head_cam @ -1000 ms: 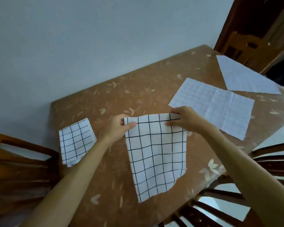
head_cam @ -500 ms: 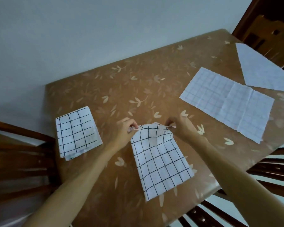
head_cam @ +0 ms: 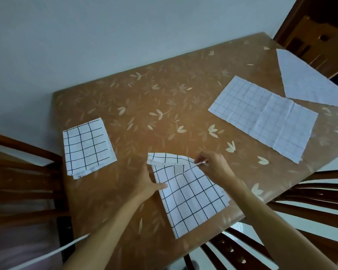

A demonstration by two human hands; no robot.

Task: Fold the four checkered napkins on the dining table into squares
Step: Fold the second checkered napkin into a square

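Observation:
A checkered napkin [head_cam: 191, 199], folded to a long strip, lies on the brown table [head_cam: 164, 98] near its front edge. Its far end is lifted and curled over. My right hand [head_cam: 213, 164] pinches the far right corner of that end. My left hand [head_cam: 147, 184] lies flat with the thumb pressing the strip's left edge. A napkin folded into a square [head_cam: 87, 148] rests at the table's left. A napkin lying open, faint grid side up [head_cam: 265, 117], is at the right. Another napkin [head_cam: 308, 82] lies at the far right corner, partly cut off.
Wooden chairs stand at the left [head_cam: 23, 188], at the front right [head_cam: 300, 211] and behind the far right corner [head_cam: 316, 32]. A pale wall runs along the table's far side.
The strip was held up by both far corners, then laid on the table. My left hand has let go of its corner and moved down onto the strip's left edge.

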